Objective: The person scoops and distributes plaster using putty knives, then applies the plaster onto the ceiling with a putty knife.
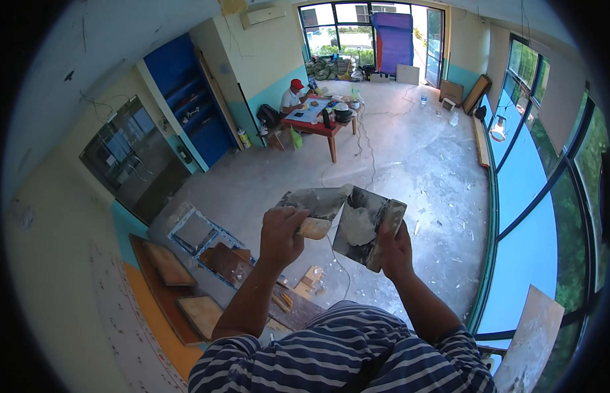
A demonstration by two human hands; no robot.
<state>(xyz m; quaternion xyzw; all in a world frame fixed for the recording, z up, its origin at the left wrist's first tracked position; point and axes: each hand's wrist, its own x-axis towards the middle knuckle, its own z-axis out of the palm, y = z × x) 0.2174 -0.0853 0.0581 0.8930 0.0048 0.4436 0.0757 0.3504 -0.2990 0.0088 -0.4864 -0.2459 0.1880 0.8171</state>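
Note:
My left hand is closed round the wooden handle of a plastering trowel, its metal blade smeared with pale filler. In my right hand is a broad, squarish scraper, gripped along the thick light-coloured edge on its right side. A lump of whitish putty lies on the scraper's face. The two blades meet or overlap at their upper corners, where a bit of putty sticks up. Both tools are held up before my chest, above the floor.
Below my left arm are a brown plank, a blue-stained frame and wood scraps. A person in a red cap sits at a red table farther off. Cables cross the floor. A stained board leans at right.

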